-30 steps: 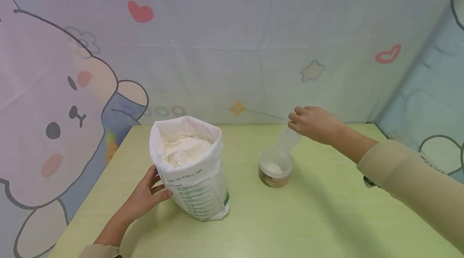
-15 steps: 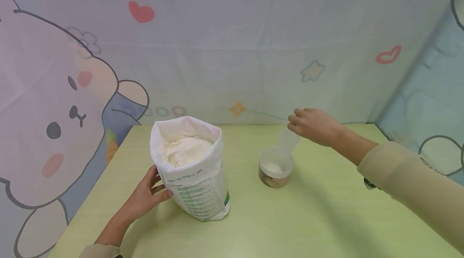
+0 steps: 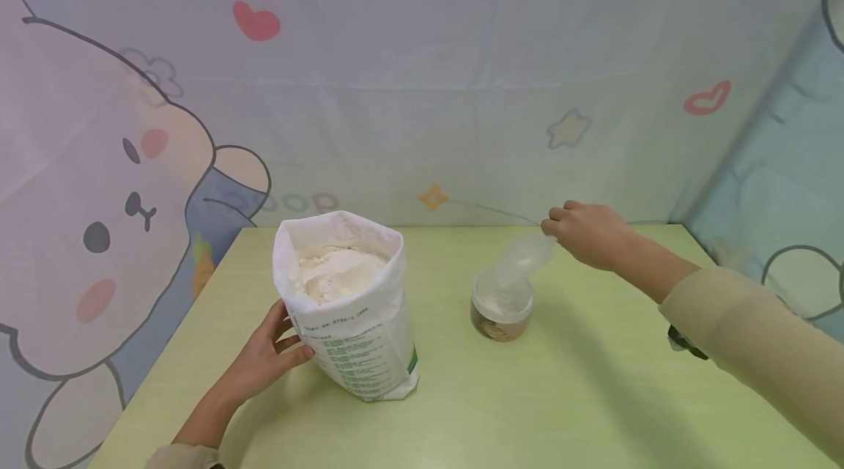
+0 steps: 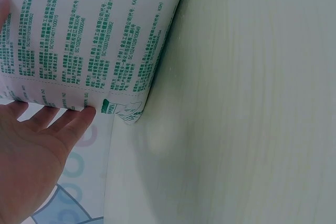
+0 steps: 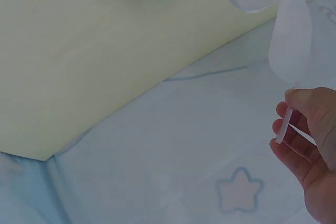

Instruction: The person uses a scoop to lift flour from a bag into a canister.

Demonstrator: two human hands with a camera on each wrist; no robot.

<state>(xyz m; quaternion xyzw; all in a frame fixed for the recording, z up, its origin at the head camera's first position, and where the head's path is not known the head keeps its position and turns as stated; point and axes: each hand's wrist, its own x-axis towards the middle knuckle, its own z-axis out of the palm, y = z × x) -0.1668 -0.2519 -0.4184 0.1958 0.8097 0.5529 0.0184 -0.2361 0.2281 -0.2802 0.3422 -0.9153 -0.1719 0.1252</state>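
Translucent scoop [image 3: 524, 260] tilted over tub [image 3: 499, 328] on worktop [image 3: 461, 418], tip [image 3: 508, 277] hard to make out, handle [image 5: 284, 125] pinched in right hand [image 3: 585, 236] grip, left hand [image 3: 258, 359] fingers spread against powder bag [image 3: 363, 341], green Chinese print [image 4: 97, 40] cut off

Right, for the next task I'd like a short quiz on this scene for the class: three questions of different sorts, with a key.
1. Fill in: in the head view, the jar stands to the ____ of the bag.
2. True or false: the top of the bag is closed.
3. Choose: the right hand is holding
A) the jar
B) the scoop
C) the bag

Key:
1. right
2. False; the top is open, with white powder showing inside.
3. B
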